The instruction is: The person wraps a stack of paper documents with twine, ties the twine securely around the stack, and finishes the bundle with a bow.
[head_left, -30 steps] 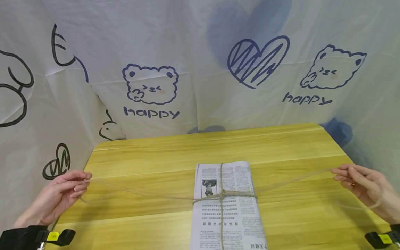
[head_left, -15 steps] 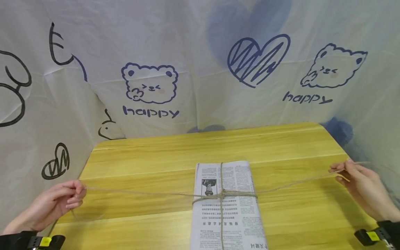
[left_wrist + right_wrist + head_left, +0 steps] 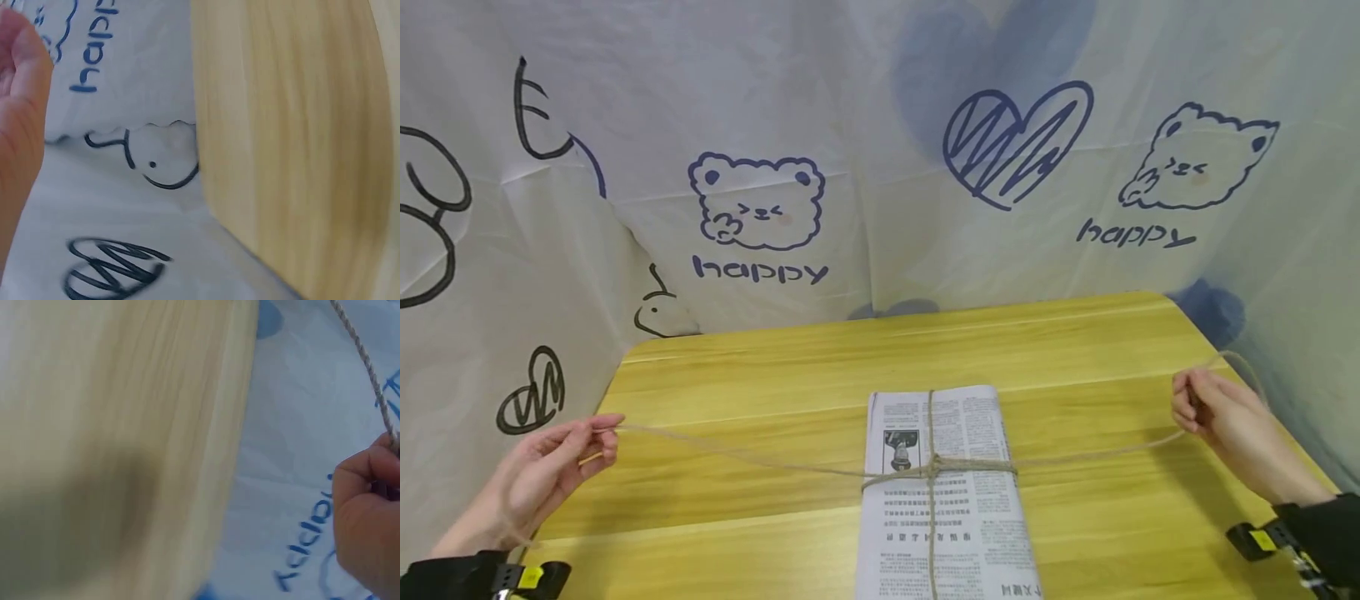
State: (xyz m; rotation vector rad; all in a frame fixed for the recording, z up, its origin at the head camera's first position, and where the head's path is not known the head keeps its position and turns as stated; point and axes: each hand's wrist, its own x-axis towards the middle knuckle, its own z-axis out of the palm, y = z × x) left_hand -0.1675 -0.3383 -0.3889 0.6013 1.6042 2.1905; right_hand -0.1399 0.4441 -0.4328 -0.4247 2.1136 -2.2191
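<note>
A flat bundle of folded newspaper [image 3: 966, 508] lies on the table, bound crosswise with thin twine [image 3: 932, 533] that crosses at a knot near its far end. From the knot, one loose length runs to each side. My left hand [image 3: 550, 475] pinches the left length between thumb and fingers, with its tail looping down by the wrist. On the other side my right hand [image 3: 1232, 429] grips the right length in curled fingers, and its tail arcs up behind the hand. Both hands are raised well apart, either side of the bundle. The right wrist view shows twisted twine [image 3: 365, 359] entering the fist.
The yellow wood-grain table [image 3: 760, 375] has rounded far corners. A pale cloth [image 3: 880, 100] printed with bears, hearts and lettering hangs close behind the table and along both sides.
My right hand has moved inward and its fingers have curled round the twine. The left hand dipped, then rose again. Both loose lengths swung, while the newspaper bundle stayed put.
</note>
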